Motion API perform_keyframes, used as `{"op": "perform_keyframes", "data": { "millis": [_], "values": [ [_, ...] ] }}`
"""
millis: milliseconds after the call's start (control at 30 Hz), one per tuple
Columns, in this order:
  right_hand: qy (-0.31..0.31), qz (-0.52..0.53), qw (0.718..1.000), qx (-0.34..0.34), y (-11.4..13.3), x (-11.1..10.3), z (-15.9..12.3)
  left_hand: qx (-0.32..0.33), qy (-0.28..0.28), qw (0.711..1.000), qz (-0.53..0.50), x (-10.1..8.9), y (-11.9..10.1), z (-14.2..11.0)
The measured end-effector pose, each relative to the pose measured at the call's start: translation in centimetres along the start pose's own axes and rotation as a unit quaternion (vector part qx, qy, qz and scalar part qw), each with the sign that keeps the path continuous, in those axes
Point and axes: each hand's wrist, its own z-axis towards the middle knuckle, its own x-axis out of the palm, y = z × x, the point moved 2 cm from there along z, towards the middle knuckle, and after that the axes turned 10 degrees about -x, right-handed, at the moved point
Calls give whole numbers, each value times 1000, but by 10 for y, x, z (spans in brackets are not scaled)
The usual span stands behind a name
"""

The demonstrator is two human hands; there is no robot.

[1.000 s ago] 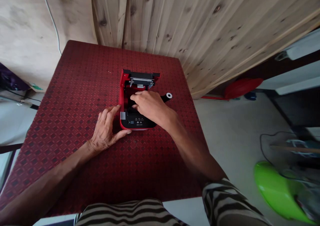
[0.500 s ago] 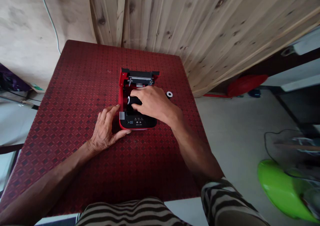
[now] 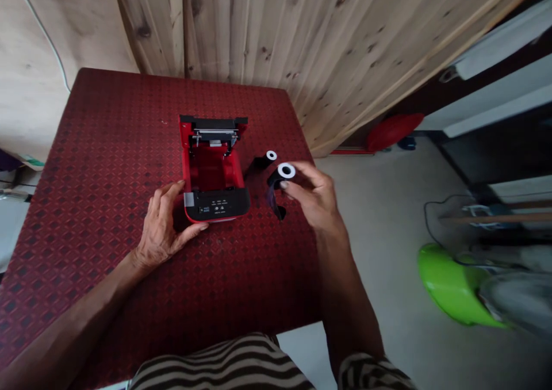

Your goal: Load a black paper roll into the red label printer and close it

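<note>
A small red and black label printer (image 3: 218, 205) stands on the table with its lid raised, and its red inner bay is bare. My left hand (image 3: 156, 229) holds the printer's near left corner, fingers along the side and thumb at the front. To the right of the printer, my right hand (image 3: 318, 193) pinches a black ribbon roll (image 3: 274, 176) with a white core end. A strip of dark film hangs down from this roll. Just beyond it lies a second black roll (image 3: 260, 161), also with a white core end.
The table (image 3: 129, 131) has a red patterned top. A wooden plank wall (image 3: 241, 33) rises behind it. Off to the right, on the floor, are a green basin (image 3: 448, 286) and a red rounded object (image 3: 394, 132). A pale cable (image 3: 43, 30) hangs at the upper left.
My right hand has lifted the black ribbon roll out of the printer and moved it right, with film trailing. My left hand stays on the printer's corner. The view has shifted slightly.
</note>
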Motion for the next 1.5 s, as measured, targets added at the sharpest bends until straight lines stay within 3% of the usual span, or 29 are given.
{"op": "perform_keyframes", "data": {
  "millis": [167, 333, 533, 667, 733, 867, 1000, 1133, 1233, 1333, 1400, 1500],
  "values": [
    [7, 24, 997, 78, -51, 21, -23, -1, -4, 1000, -11, -1, 0, 2],
    [22, 32, 996, 83, -59, 29, -27, 5, 1, 1000, -8, -3, -1, 5],
    [108, 15, 990, 89, -44, -12, -25, 16, 9, 1000, -7, -5, -3, 6],
    [10, -25, 998, 65, -52, -31, -2, 7, 9, 1000, -9, -5, -4, 7],
    [-23, -58, 997, 52, -65, -23, 14, 6, 5, 1000, -11, -5, -4, 7],
    [11, -102, 993, 53, -88, 10, 37, 3, 7, 1000, -16, -4, -4, 7],
    [-12, -88, 995, 41, -88, 22, 43, -3, 1, 1000, -19, -4, -3, 6],
    [-30, -51, 998, 7, -52, 0, 41, -9, 10, 1000, -21, -3, -2, 5],
    [3, -20, 999, -43, 9, -27, 36, -4, 10, 1000, -27, -2, -1, 5],
    [90, -36, 991, -92, 74, -39, 29, -4, 8, 1000, -30, 0, 0, 4],
    [172, -67, 974, -134, 101, -30, 29, -4, 5, 1000, -28, 1, 0, 3],
    [251, -143, 937, -198, 107, 5, 38, -4, 8, 1000, -28, 2, 0, 0]
  ]
}}
